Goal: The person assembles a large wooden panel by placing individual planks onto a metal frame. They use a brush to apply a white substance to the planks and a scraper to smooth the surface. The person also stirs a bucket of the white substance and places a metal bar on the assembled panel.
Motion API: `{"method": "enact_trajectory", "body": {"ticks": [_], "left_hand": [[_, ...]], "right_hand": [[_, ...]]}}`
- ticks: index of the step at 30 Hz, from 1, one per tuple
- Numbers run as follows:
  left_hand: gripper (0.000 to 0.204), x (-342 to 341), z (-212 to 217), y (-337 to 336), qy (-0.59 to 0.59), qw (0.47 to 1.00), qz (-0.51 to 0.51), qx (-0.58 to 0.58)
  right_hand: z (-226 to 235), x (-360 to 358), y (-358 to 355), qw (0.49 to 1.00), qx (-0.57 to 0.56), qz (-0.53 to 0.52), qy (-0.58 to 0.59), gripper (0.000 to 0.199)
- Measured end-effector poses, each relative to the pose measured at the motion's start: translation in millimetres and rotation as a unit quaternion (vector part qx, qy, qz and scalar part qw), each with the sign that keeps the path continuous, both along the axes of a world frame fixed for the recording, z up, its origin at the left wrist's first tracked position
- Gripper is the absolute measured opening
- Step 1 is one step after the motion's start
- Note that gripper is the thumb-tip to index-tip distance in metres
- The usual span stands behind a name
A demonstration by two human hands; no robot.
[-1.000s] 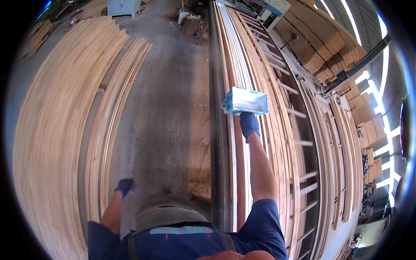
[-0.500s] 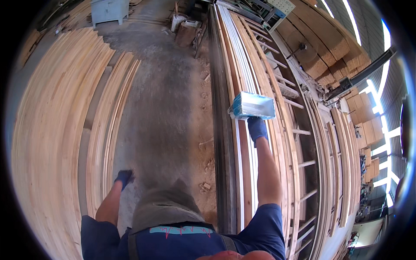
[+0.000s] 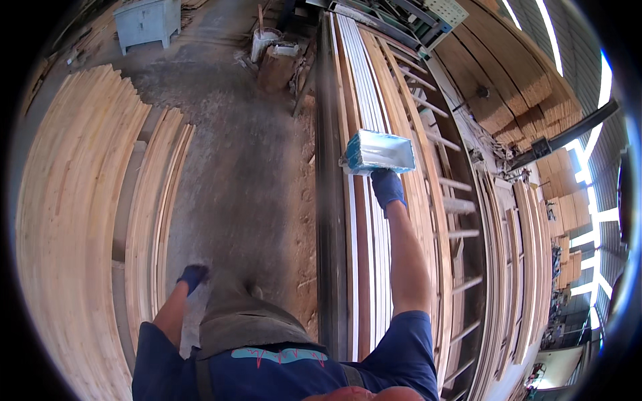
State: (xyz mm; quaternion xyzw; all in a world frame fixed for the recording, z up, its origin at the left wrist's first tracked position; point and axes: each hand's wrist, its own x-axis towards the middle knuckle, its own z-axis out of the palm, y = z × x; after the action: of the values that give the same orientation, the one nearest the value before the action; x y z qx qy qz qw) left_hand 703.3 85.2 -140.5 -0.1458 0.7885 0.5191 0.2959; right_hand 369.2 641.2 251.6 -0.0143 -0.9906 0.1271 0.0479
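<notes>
My right hand [image 3: 387, 190], in a dark blue glove, is closed on the near side of a blue-and-white open box [image 3: 382, 152]. White residue coats the box, and its inside looks white. It is held over a row of long wooden strips [image 3: 409, 220], several of them with bright white upper faces [image 3: 364, 73]. Whether the box touches the strips cannot be made out. My left hand [image 3: 193, 277], gloved too, hangs low at my left side above the floor, near the stacked boards; its fingers are blurred.
Pale boards [image 3: 73, 200] lie stacked on the left. Rollers [image 3: 455, 184] run along the right of the strips, with more boards [image 3: 525, 267] beyond. A grey metal cabinet [image 3: 147, 25], a bucket [image 3: 264, 43] and a machine [image 3: 381, 23] stand ahead; a fan [image 3: 482, 92] is at right.
I have moved forward along the strips, with the cabinet, bucket and machine now nearer. My right hand still holds the box over the strips; my left hand stays low.
</notes>
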Motion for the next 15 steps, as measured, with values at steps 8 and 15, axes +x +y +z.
{"method": "enact_trajectory", "body": {"ticks": [8, 15], "left_hand": [[0.043, -116, 18, -82, -0.377, 0.906, 0.192, 0.016], [0.036, -458, 53, -64, -0.117, 0.965, 0.214, 0.101]], "right_hand": [[4, -250, -31, 1.000, -0.007, -0.012, -0.006, 0.038], [-4, -445, -60, 0.999, -0.015, -0.015, 0.024, 0.036]]}}
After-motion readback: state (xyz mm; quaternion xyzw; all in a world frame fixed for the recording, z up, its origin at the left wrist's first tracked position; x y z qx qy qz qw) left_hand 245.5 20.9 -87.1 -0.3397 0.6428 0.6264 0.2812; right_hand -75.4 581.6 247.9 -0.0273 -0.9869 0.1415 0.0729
